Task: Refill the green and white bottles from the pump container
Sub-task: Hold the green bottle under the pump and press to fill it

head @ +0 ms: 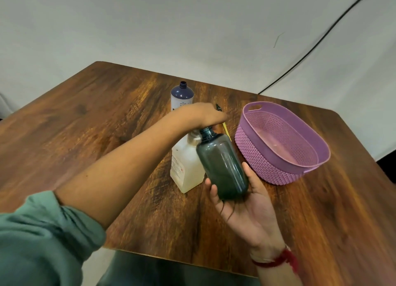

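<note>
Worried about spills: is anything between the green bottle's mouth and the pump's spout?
Nothing visible. The right hand holds the green bottle tilted, its open mouth up against the head of the pump container. The left hand lies over the spout, so the last gap is hidden.

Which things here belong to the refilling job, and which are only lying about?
Job: green bottle, pump container, white bottle, left hand, right hand.
Lying about: basket, cable.
</note>
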